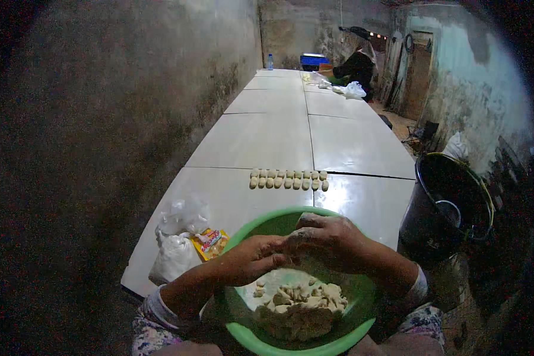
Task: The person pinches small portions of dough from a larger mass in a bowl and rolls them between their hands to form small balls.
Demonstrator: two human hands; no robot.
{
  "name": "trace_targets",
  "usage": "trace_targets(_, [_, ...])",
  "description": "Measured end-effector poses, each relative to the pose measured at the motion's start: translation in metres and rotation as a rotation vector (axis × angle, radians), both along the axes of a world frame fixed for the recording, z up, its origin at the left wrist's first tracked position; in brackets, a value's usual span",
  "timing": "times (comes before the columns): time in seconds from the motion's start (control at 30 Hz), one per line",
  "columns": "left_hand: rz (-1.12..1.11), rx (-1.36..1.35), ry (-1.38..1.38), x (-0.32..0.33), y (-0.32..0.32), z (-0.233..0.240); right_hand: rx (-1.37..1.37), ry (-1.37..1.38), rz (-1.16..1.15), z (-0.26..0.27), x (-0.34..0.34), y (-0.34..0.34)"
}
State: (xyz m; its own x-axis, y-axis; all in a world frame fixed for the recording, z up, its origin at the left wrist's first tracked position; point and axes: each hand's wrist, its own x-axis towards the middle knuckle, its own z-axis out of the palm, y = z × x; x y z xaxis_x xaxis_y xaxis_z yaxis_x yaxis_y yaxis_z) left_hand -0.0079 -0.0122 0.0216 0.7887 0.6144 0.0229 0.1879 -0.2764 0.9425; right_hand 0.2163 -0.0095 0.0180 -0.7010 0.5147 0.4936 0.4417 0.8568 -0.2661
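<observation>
My left hand (258, 258) and my right hand (327, 233) meet above a green plastic basin (267, 219). Flour whitens the fingers of my right hand, which lies over the fingertips of the left. Whatever may be between the palms is hidden. Inside the basin sits a lump of pale dough (296, 318), its upper side broken into loose pieces, with loose white flour around it. Beyond the basin's far rim, small dough pieces (288, 183) lie in two neat rows on the white tiled table (267, 142).
To the left are a clear plastic bag of white powder (175, 258) and a yellow seasoning packet (211, 244). A large black bucket (427, 222) stands at the right edge. Another person (358, 66) sits at the far end near plastic bags (353, 90) and a bottle (270, 62).
</observation>
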Motion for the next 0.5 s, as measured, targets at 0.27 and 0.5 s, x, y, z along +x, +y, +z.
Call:
trace_targets(0.27, [0.039,0.04,0.089,-0.001,0.012,-0.013,-0.135,0.062,-0.044,0.007,-0.001,-0.002])
trace_targets(0.5, [-0.013,0.151,-0.043,-0.002,0.009,-0.025,-0.089,-0.006,0.105,0.006,-0.003,0.001])
